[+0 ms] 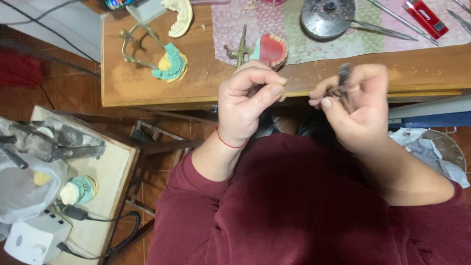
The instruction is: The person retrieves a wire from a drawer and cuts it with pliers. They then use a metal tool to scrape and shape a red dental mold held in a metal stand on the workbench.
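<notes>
Needle-thin tool (288, 80), a fine metal point, sits pinched in my left hand (248, 100), thumb and forefinger closed on it, tip aimed toward the right hand (354, 105). The right-hand fingers (325, 102) are clamped on a small dark metal piece (344, 74), held upright just above the near edge of the table (206, 81). Both hands hang over my lap, the two items near each other but not touching.

Progress, as I judge it: work is at the hand-held fitting stage; the point has not yet met the dark piece. On the table, a pink denture base (271, 49) rests on its brass articulator (240, 49) on the patterned cloth, and a teal and yellow cast (170, 64) sits on a second frame, both untouched by either hand.

Limits of view: the dark piece is blurred and I cannot tell what it is. How far the thin tool runs into the left palm is hidden. A red lighter (426, 18) and a round metal dish (327, 17) are cut off at the top edge.
</notes>
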